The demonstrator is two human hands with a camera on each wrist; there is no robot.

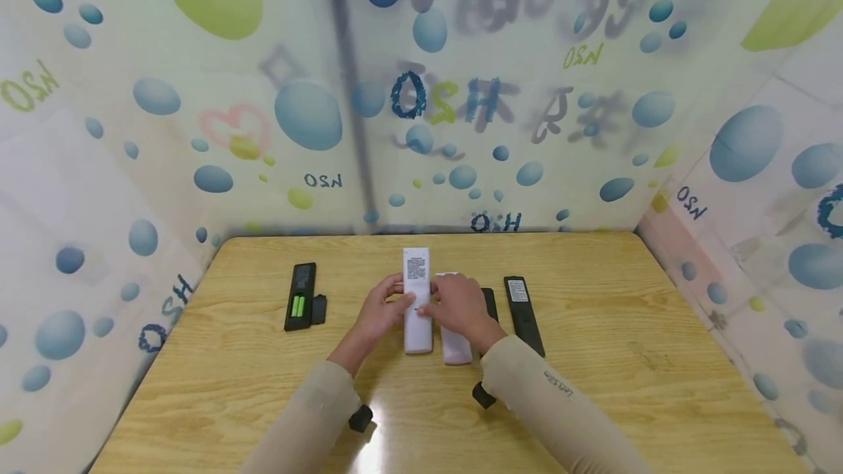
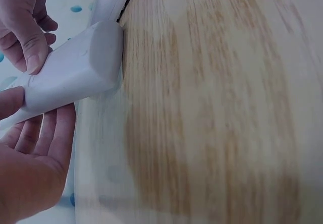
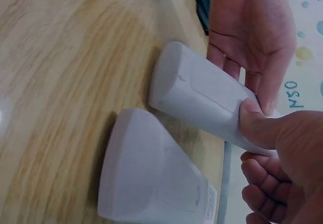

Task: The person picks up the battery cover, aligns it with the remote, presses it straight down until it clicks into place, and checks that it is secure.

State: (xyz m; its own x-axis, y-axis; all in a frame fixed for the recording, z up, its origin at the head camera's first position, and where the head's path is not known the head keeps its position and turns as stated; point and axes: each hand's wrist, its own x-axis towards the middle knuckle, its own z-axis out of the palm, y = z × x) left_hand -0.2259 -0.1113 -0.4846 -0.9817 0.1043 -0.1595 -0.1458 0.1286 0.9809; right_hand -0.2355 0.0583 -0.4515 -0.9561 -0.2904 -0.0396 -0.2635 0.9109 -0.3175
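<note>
A white remote control (image 1: pixel 418 339) is held back side up, with a printed label near its far end. My left hand (image 1: pixel 382 309) grips it from the left, thumb on top and fingers beneath, as the left wrist view shows. From the other side my right hand (image 1: pixel 463 304) holds the same remote, its thumb (image 3: pixel 257 125) pressing on the back near the battery cover (image 3: pixel 214 88). A second white remote (image 1: pixel 456 348) lies on the table just right of it, partly hidden under my right hand and wrist.
At the left lies a black remote (image 1: pixel 301 295) with green batteries (image 1: pixel 298 306) showing and its cover (image 1: pixel 319 309) beside it. Two more black remotes lie at the right, one (image 1: pixel 523 313) labelled, the other (image 1: pixel 489 303) mostly hidden. Patterned walls (image 1: pixel 421 167) border the wooden table (image 1: pixel 626 386).
</note>
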